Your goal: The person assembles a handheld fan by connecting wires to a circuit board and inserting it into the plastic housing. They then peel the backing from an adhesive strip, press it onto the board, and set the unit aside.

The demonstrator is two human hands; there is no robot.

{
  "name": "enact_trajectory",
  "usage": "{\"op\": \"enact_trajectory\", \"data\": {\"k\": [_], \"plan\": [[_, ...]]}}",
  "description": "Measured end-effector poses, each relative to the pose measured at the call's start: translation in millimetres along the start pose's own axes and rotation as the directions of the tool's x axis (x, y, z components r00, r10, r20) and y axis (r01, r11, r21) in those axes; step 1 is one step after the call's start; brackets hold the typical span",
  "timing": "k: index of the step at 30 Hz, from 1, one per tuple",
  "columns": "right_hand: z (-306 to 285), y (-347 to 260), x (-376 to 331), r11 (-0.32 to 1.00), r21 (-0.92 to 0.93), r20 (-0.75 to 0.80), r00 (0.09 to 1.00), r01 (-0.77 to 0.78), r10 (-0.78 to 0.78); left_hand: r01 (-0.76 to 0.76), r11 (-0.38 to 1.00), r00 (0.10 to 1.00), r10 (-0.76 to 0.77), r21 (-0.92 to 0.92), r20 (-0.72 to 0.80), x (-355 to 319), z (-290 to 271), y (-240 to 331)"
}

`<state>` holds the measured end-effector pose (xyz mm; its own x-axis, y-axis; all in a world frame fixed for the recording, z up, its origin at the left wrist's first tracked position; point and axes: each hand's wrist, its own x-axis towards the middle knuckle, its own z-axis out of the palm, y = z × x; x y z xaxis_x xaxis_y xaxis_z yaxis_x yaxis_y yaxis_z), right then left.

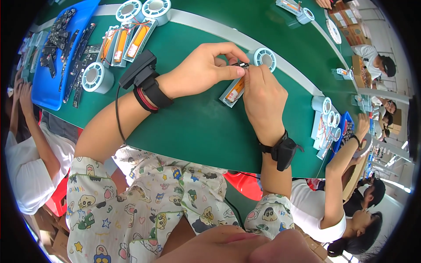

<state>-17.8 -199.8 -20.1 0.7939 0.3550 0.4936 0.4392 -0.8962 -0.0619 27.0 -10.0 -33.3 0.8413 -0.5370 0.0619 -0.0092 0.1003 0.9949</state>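
Observation:
Over the green table, my left hand pinches a small dark circuit board between thumb and fingers. Closed in a pinch at the same board's right end is my right hand; its fingertips partly cover the board. Just beneath the hands lies a light-blue handheld fan housing, its handle open and showing an orange battery inside. The round slotted fan head sits beyond my right fingers. My hands hide where handle and head meet, and any wires there.
A blue tray of circuit boards stands at left, with loose boards beside it. Several open fan housings lie far left and more at right. A lone fan head stands nearer. Co-workers sit on both sides.

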Motion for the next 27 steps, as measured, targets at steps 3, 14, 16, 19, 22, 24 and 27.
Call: {"op": "enact_trajectory", "data": {"k": [3, 14, 16, 19, 22, 24, 27], "plan": [[-2.9, 3.7, 0.7, 1.000, 0.015, 0.034, 0.999, 0.024, -0.024, 0.019, 1.000, 1.000, -0.019, -0.006, 0.008, 0.5, 0.3, -2.7], [-1.3, 11.2, 2.0, 0.986, 0.121, 0.019, 0.993, 0.113, -0.116, -0.137, 0.966, 0.990, 0.142, 0.220, -0.006, -0.5, -3.1, -3.9], [-0.4, 10.9, 2.2, 0.988, 0.119, 0.012, 0.995, 0.102, -0.104, 0.014, 0.999, 1.000, -0.014, 0.042, 0.000, 0.2, -3.1, 2.7], [-0.9, 9.5, 1.1, 0.991, 0.115, 0.008, 0.997, 0.072, -0.073, 0.054, 0.998, 0.999, -0.054, -0.036, 0.007, 0.7, -0.6, -1.8], [-1.4, 9.9, 0.8, 0.992, 0.110, 0.005, 0.998, 0.066, -0.067, -0.021, 1.000, 1.000, 0.021, -0.015, -0.002, 1.2, 1.0, -4.0], [-1.3, 11.4, 1.5, 0.990, 0.104, 0.002, 0.996, 0.090, -0.091, 0.013, 0.996, 0.999, -0.016, 0.092, 0.034, 0.1, -5.0, 2.4], [0.6, 16.2, 1.4, 0.979, 0.160, -0.014, 0.992, 0.125, -0.124, 0.027, 0.986, 0.997, -0.039, 0.164, 0.071, 0.2, -10.3, 5.1]]}}
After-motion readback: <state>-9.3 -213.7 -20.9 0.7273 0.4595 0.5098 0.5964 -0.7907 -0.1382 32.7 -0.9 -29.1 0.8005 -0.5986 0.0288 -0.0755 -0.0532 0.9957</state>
